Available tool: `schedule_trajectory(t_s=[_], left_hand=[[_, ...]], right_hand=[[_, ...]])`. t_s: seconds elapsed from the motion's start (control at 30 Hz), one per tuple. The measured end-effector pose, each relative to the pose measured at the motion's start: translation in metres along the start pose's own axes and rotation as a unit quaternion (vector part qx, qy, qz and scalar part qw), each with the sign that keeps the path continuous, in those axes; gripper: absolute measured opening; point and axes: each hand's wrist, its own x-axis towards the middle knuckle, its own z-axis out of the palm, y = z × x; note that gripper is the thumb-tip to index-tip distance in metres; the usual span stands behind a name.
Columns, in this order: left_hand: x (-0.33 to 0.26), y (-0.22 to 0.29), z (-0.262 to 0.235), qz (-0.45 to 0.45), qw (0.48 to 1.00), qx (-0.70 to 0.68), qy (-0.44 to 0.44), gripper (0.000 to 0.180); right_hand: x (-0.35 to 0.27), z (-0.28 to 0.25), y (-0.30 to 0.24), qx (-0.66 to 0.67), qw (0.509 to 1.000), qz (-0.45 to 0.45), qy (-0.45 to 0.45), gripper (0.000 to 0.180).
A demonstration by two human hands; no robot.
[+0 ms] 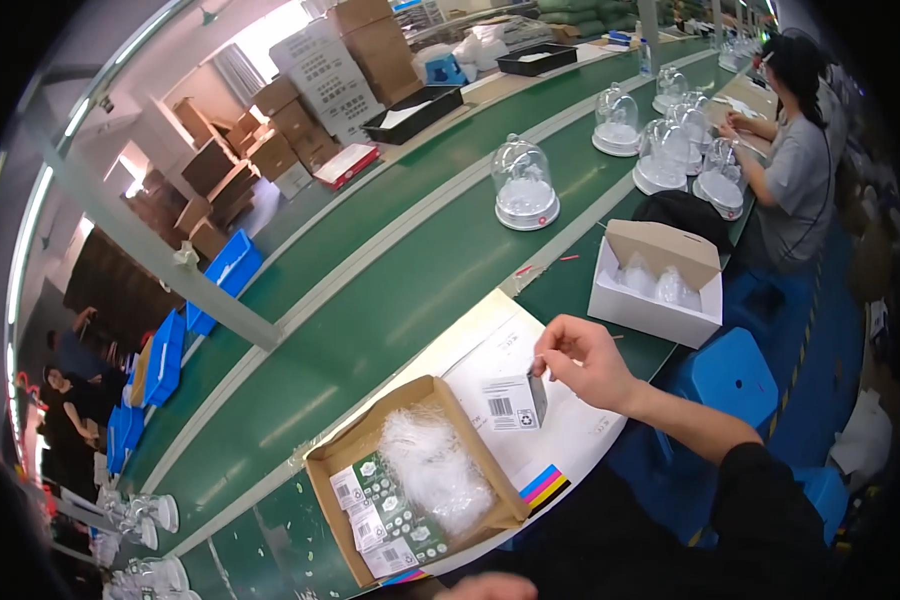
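- While the right hand pinches the small box by a corner, I cannot tell the left hand's state.
- The box is over the white sheet, between cardboard tray and sheet's right edge.

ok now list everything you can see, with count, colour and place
small box: one, white and grey, on the sheet
sheet: at least one, white, right of the carton
carton: one, brown, open, front centre
boxes: at least three, green and white, in the carton
plastic heap: one, clear, in the carton
open box: one, white, wrapped items inside, right
domes: several, clear with white bases, mostly far right
belt: green, across the middle
stools: two, blue, right
blue trays: several, left
black trays: two, back
people: several, right and far left
hands: right, fingertips pinched at the small box; left, partly seen, lower edge
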Motion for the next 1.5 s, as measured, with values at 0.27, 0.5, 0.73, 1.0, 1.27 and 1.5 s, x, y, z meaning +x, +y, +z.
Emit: schedule_trajectory(t_s=[0.27, 0.5, 0.73, 1.0, 1.27, 1.5], left_hand=[[0.116, -0.064, -0.006, -0.161, 0.902, 0.395, -0.069, 0.079], [0.193, -0.103, -0.019, -0.068, 0.89, 0.438, -0.106, 0.033], [0.306, -0.158, -0.019, -0.07, 0.925, 0.369, -0.062, 0.042], [0.463, -0.233, -0.026, 0.159, 0.825, 0.53, -0.11, 0.018], [0.518, -0.267, -0.034, 0.104, 0.853, 0.507, -0.062, 0.012], [0.538, -0.282, -0.052, 0.136, 0.861, 0.484, -0.074, 0.018]], right_hand=[[-0.004, 0.003, -0.052, 0.061, 0.985, 0.018, -0.164, 0.002], [0.033, -0.026, -0.054, 0.008, 0.984, -0.028, -0.173, 0.005], [0.14, -0.102, -0.001, -0.236, 0.954, -0.181, -0.047, 0.011], [0.264, -0.16, 0.029, -0.282, 0.92, -0.254, 0.098, 0.012], [0.327, -0.175, 0.05, -0.305, 0.918, -0.231, 0.11, 0.012], [0.343, -0.18, 0.062, -0.275, 0.941, -0.173, 0.093, 0.014]])
